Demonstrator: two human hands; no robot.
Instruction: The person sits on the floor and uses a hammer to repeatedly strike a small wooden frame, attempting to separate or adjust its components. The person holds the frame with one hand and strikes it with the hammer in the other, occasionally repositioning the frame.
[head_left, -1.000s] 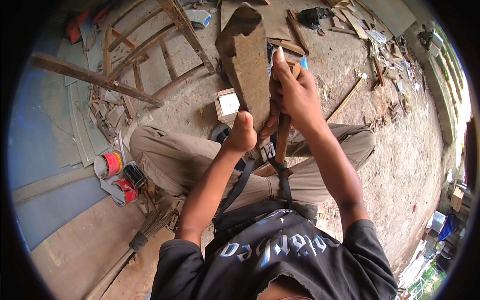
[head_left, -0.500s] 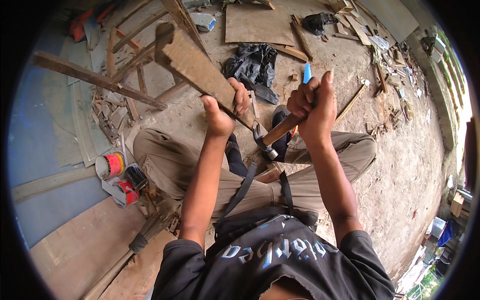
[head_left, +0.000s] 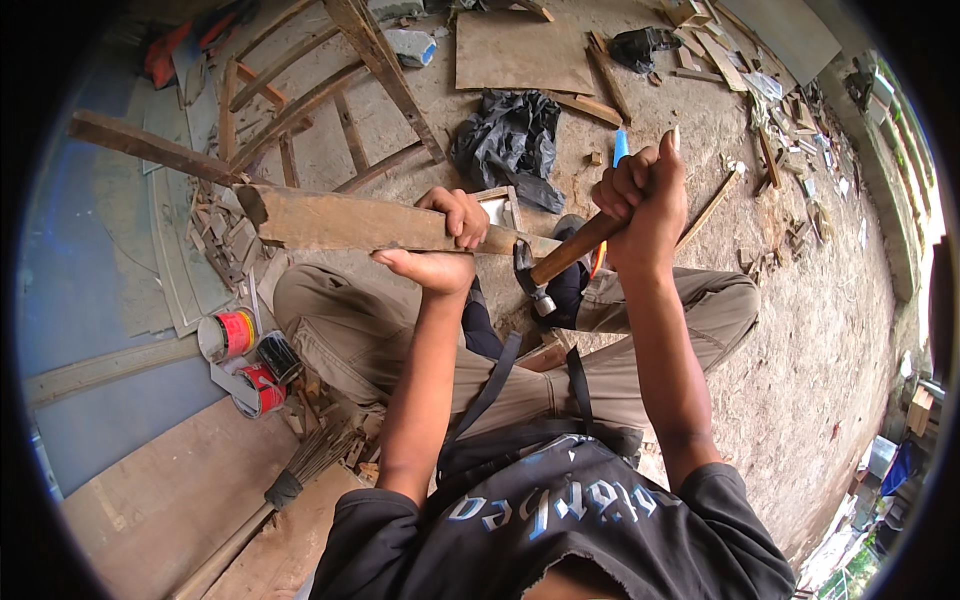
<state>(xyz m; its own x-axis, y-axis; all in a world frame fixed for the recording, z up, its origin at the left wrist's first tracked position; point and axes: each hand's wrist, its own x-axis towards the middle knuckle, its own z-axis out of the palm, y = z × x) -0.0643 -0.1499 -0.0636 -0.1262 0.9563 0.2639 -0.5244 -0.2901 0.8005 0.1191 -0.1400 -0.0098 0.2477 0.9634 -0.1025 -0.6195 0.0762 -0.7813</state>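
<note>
A rough brown wooden board (head_left: 340, 220) lies nearly level across the space above my left knee, its broken end pointing left. My left hand (head_left: 445, 240) grips it near its right part, fingers over the top and thumb along the lower edge. The board's right end runs behind the hammer head. My right hand (head_left: 640, 205) is closed around the wooden handle of a claw hammer (head_left: 565, 256), thumb pointing up. The hammer's metal head hangs low, close to the board's right end; whether they touch I cannot tell. Behind my right fist a blue piece (head_left: 621, 148) sticks up.
Wooden frames (head_left: 385, 80) stand at the far left. A black plastic bag (head_left: 510, 140) and a flat panel (head_left: 520, 50) lie ahead. Paint cans (head_left: 228, 334) and a stick broom (head_left: 310, 460) are by my left leg. Wood scraps (head_left: 790, 150) litter the right side.
The board has swung from a steep slant to nearly level, its far end dropping down and left. My left hand turned with it. The hammer has barely moved.
</note>
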